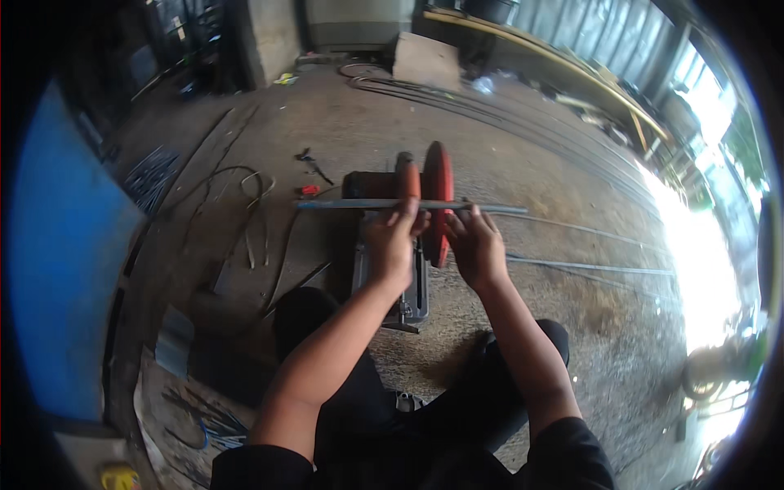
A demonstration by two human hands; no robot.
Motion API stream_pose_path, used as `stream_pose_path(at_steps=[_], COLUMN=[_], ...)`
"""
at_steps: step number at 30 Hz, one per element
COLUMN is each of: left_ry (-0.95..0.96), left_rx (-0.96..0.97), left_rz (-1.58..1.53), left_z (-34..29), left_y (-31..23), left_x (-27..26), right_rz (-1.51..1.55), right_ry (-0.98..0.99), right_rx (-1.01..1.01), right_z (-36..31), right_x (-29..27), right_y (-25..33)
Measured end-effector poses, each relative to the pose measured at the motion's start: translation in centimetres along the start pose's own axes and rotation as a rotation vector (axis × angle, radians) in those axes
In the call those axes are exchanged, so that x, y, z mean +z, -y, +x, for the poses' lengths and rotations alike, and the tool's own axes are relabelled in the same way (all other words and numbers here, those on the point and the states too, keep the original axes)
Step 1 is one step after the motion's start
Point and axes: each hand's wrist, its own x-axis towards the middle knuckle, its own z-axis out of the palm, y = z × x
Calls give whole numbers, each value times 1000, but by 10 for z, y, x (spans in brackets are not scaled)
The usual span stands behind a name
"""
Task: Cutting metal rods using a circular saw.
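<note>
A thin grey metal rod (343, 204) lies crosswise in front of me, level and held above a chop saw. My left hand (392, 245) is closed round the rod, thumb up along it, left of the saw's red disc-shaped guard (439, 175). To the right of that guard, my right hand (479, 249) has its fingertips pinched on the same rod. Behind the rod sits the saw's orange-red motor housing (376, 184). Its grey metal base (419, 294) lies on the ground between my knees, partly hidden by my left hand and forearm.
Long metal rods (596, 266) lie on the floor to the right. A loose cable (257, 192) and a small red object (309, 190) lie left of the saw. A blue panel (65, 269) stands at far left. Scrap rods (214, 429) lie lower left; a bench (555, 57) stands far right.
</note>
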Motion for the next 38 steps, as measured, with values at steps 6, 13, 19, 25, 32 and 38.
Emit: stream_pose_path(at_steps=[6,13,19,25,32,38], left_ry=[-36,-54,-60,-109,-108,-192], left_rx=[-111,-249,-236,-250,-191,64], left_rz=[-126,-151,-99,-133,-186,-107], left_z=[8,5,4,4,8,-18], left_y=[-6,-12,-15,-16,-12,-51], left_x=[-11,-14,-15,-13,-25,-82], right_rz=[-146,-162,-269,-340,-374,-796], right_ry=[31,23,37,51,119,427], right_rx=[31,-16,-61,-60,85,47], right_z=[-14,-20,-22,-23,-15,-7], right_x=[4,4,6,9,15,61], right_y=[5,8,7,7,-2,-39])
